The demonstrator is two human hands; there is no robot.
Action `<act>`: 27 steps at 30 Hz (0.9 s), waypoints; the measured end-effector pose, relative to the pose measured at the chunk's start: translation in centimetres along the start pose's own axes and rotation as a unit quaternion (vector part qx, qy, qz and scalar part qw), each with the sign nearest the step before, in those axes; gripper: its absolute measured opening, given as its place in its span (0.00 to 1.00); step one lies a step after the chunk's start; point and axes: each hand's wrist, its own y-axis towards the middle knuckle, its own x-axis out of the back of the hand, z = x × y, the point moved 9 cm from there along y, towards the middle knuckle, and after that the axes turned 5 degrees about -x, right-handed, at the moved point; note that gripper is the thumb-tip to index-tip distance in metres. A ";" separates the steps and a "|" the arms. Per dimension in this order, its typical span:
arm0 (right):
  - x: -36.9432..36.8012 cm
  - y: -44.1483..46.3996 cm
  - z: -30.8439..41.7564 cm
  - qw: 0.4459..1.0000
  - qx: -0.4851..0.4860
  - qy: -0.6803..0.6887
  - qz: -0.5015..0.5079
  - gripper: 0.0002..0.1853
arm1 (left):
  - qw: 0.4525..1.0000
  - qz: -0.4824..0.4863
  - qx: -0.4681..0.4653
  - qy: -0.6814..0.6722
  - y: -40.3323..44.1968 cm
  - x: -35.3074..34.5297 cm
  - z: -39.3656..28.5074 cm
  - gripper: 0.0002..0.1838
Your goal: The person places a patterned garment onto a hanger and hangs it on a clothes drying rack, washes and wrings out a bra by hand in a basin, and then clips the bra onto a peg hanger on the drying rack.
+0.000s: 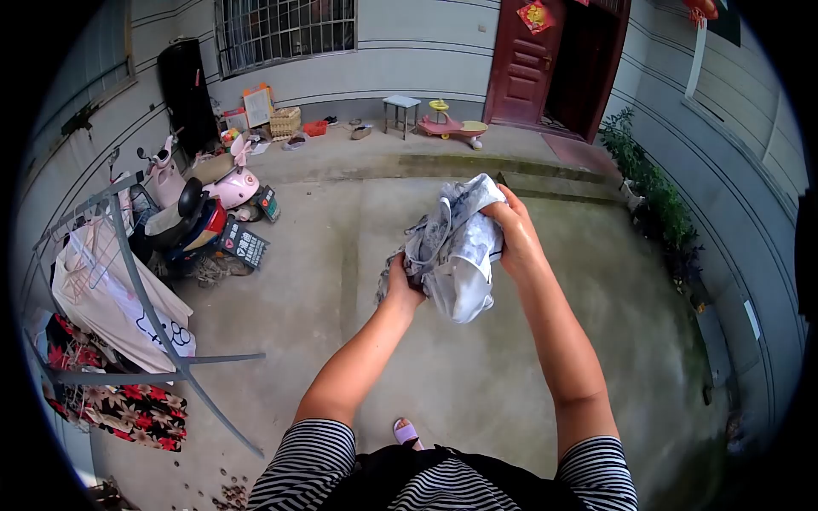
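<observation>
Concrete yard: the floor (298,341) spreads below and all around the left hand (402,285) and right hand (516,226), greenish in patches toward the right-hand side.
House wall: pale grey wall (417,55) with dark horizontal lines, well ahead of both hands, a barred window (285,34) set into it ahead and to the left.
Red door (524,64): ahead of the right hand and well apart from it, beside a dark opening.
Drying rack (181,366): grey bars, well to the left of the left hand.
Parked scooters: a pink scooter (232,189) and one with a black backrest (191,198), left of the hands and farther forward.
Plants: a leafy row (665,209) along the side wall, to the right of the right hand.
Hung laundry: a pale cloth (102,289) and a red-and-black floral cloth (136,415) at the rack, left of the left hand.
Ride-on toy: red toy (456,128) with a yellow steering wheel, ahead of the hands, near a small stool (401,102).
Grey-white fabric (460,243): a crumpled bundle held up between the hands, clear of the ground.
Left-hand grip: closed around the bundle's lower left side, fingers mostly hidden.
Right-hand grip: pinching its upper right edge, thumb on the near face.
Slipper: lilac slipper (406,432) on a foot, below and nearer the body than the left hand.
</observation>
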 end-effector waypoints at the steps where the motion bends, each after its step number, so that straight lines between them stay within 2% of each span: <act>1: 0.2 2.3 0.3 1.000 -0.002 -0.001 0.000 0.16 | 0.999 0.034 0.016 -0.001 1.3 -1.2 0.6 0.26; 2: 0.2 4.7 1.0 1.000 0.006 -0.001 0.002 0.16 | 0.997 0.069 0.030 0.000 2.4 -2.8 0.7 0.26; 3: 0.3 6.7 1.3 1.000 0.011 0.003 0.003 0.17 | 0.997 0.066 0.030 0.003 3.8 -3.1 0.8 0.26; 5: 1.0 11.1 2.1 0.999 0.025 0.040 -0.013 0.17 | 0.986 0.136 0.083 0.055 6.2 -4.5 1.5 0.29; 6: 1.4 13.2 2.6 0.998 0.034 0.057 -0.013 0.17 | 0.979 0.130 0.144 0.064 6.6 -5.0 1.7 0.31; 7: 1.9 15.1 3.1 0.996 0.043 0.071 -0.012 0.17 | 0.980 0.126 0.143 0.062 6.6 -6.0 0.6 0.31; 9: 1.4 18.2 5.5 0.995 0.062 0.074 0.019 0.15 | 0.911 0.106 0.200 0.345 6.5 -6.7 -0.8 0.33; 10: 2.0 20.5 5.8 0.996 0.065 0.056 0.014 0.14 | 0.888 0.113 0.165 0.414 7.5 -6.9 -2.2 0.33; 11: 2.7 22.3 6.0 0.995 0.076 0.057 0.010 0.14 | 0.890 0.107 0.160 0.414 8.3 -7.3 -3.4 0.33; 13: 2.8 25.3 6.9 0.992 0.084 0.087 0.023 0.14 | 0.810 0.091 -0.049 0.578 10.0 -11.3 -9.4 0.28; 15: 3.6 28.8 6.4 0.994 0.069 0.079 0.038 0.13 | 0.751 0.129 -0.292 0.578 9.6 -18.7 -14.9 0.25; 17: 3.7 32.3 6.2 0.995 0.051 0.072 0.040 0.13 | 0.637 0.143 -0.434 0.621 5.9 -27.0 -17.2 0.31; 19: 2.4 35.1 7.0 0.992 0.045 0.092 0.080 0.13 | 0.490 0.166 -0.483 0.706 3.9 -33.4 -16.0 0.39; 20: 1.8 36.2 7.0 0.989 0.036 0.100 0.103 0.12 | 0.485 0.151 -0.483 0.713 5.5 -34.0 -15.8 0.39; 22: -0.2 37.4 8.5 0.985 0.035 0.083 0.146 0.13 | 0.410 0.156 -0.595 0.674 7.5 -36.9 -16.4 0.45; 23: -2.1 37.6 8.4 0.974 0.039 0.087 0.207 0.15 | 0.415 0.161 -0.646 0.619 8.8 -37.1 -18.1 0.39; 24: -2.9 37.6 7.6 0.968 0.002 0.068 0.240 0.13 | 0.578 0.138 -0.551 0.586 10.9 -36.1 -19.5 0.34; 25: -3.8 37.7 6.8 0.960 -0.033 0.053 0.273 0.12 | 0.717 0.110 -0.441 0.529 12.5 -35.0 -20.2 0.29; 26: -4.2 39.1 5.3 0.953 -0.054 0.063 0.291 0.13 | 0.759 0.083 -0.421 0.489 13.0 -34.0 -21.3 0.20; 27: -4.4 39.9 3.9 0.948 -0.063 0.067 0.304 0.13 | 0.763 0.051 -0.409 0.498 14.1 -32.2 -22.5 0.18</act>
